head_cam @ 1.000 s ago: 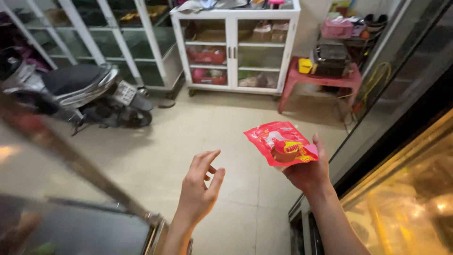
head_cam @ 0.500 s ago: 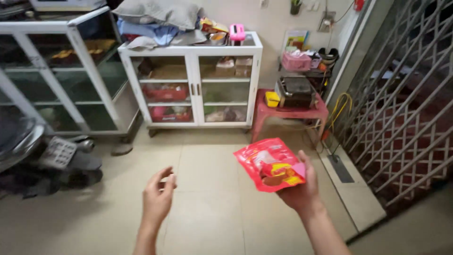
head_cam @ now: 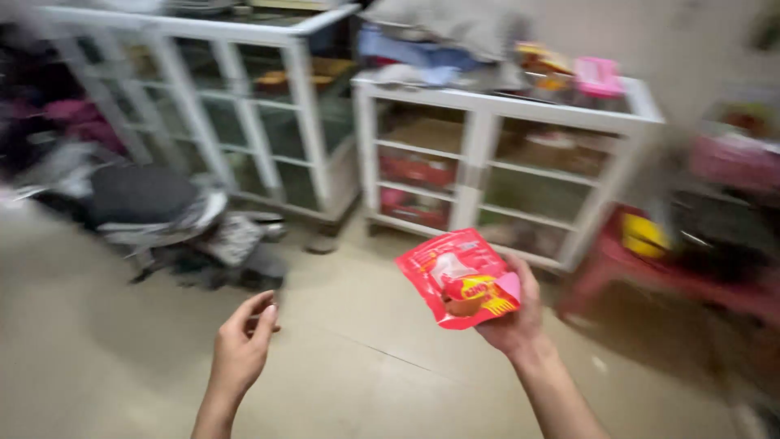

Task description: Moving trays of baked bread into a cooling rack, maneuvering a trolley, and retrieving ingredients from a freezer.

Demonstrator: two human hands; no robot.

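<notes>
Fingers of right hand: pinch red snack packet at its right edge, packet fanned leftward above tiled floor | left hand: loosely curled, empty, well apart.

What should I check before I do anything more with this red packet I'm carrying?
1. Hold on the red packet: right hand grips its lower edge, ok.
2. Left hand free: holds nothing, fingers loosely curled, ok.
3. Packet sealed or torn: cannot tell, picture blurred.
4. Floor just ahead of the hands: bare tile, ok.
5. Parked scooter to the left: apart from both hands, ok.
6. White glass cabinet doors: appear shut, cannot tell for sure.
</notes>
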